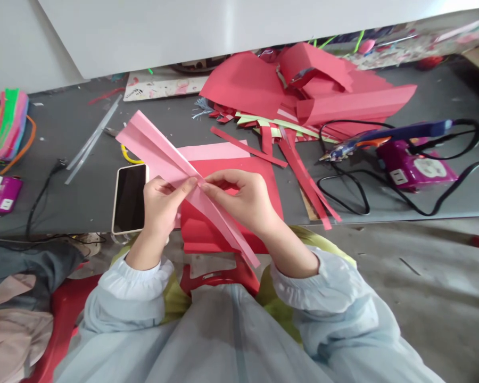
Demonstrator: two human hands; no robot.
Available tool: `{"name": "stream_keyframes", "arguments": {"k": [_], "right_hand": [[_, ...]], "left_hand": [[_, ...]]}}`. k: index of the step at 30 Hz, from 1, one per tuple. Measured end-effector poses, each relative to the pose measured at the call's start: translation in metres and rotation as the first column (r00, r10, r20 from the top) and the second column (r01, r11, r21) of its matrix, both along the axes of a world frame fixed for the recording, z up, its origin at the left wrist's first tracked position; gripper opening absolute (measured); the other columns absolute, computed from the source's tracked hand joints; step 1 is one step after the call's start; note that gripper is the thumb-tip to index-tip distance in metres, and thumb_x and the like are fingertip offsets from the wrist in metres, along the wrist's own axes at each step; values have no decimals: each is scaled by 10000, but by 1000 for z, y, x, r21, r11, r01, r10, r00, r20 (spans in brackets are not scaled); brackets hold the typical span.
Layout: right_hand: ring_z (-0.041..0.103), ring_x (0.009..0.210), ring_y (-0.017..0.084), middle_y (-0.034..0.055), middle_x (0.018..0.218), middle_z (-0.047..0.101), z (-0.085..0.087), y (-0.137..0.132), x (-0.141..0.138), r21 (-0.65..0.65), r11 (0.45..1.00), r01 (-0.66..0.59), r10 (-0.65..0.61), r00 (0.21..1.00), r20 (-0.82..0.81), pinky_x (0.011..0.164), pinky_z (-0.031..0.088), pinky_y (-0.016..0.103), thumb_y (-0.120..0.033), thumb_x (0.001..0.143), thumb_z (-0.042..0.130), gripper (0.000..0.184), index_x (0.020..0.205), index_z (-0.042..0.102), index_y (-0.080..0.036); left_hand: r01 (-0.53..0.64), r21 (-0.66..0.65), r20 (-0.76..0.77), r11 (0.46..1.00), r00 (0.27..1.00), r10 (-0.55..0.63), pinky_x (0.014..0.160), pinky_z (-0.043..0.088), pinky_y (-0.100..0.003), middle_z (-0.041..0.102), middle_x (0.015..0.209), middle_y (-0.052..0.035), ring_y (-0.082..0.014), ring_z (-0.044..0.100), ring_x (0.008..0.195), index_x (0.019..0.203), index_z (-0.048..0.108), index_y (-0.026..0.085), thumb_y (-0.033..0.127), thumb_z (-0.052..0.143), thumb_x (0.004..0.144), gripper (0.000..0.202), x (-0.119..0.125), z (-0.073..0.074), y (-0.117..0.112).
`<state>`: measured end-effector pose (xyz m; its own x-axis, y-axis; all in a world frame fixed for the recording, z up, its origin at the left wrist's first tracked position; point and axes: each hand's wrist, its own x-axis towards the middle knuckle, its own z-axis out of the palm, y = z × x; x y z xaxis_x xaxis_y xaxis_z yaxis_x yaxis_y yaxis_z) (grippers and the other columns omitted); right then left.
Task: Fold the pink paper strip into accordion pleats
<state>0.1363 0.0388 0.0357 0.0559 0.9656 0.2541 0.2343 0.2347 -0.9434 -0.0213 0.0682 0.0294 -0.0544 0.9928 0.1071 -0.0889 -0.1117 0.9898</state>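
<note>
A long pleated pink paper (155,146) runs diagonally from upper left to lower right above the low grey table (64,197). My left hand (162,205) pinches it near its middle with thumb and fingers closed. My right hand (241,199) pinches the same fold from the other side, fingertips almost touching the left ones. Under both hands lie a red sheet (207,229) and a lighter pink sheet (215,151).
A phone (130,198) lies screen up left of my hands. Red paper sheets and strips (303,93) pile at the back. A blue glue gun (387,135), a purple power strip (415,167) and black cables lie right. Coloured material (10,125) sits far left.
</note>
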Motion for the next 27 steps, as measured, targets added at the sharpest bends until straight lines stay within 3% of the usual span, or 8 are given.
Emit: {"name": "stream_keyframes", "arguments": {"k": [5,11,20,27], "right_hand": [[695,721,148,26,833,774,5,-4,0,-82,995,-56,59,998,36,664,554,267,-357,818,704,179,835,763,-189],[703,766,146,19,849,775,10,-8,-2,-97,994,-58,60,998,12,712,566,266,-316,823,709,142,857,761,-188],[691,740,131,8,835,770,11,-10,-3,-25,1000,-17,18,998,52,673,537,244,-302,830,714,120,844,753,-189],[689,746,132,10,850,768,14,-11,-4,21,999,-44,44,998,36,675,540,241,-272,823,724,101,868,749,-186]], "left_hand": [[-136,169,-9,976,990,139,575,480,-196,662,611,33,-70,571,566,619,713,193,369,905,594,261,-6,4,6],[-148,262,-32,954,986,162,598,482,-217,611,572,41,-73,546,554,619,700,191,424,888,618,299,-6,4,7],[-167,200,-33,966,984,177,620,497,-265,611,625,38,-100,560,606,637,667,212,461,891,615,336,-8,5,4],[-195,241,35,951,981,192,666,505,-312,619,662,38,-129,589,647,640,654,251,450,894,609,313,-7,3,7]]}}
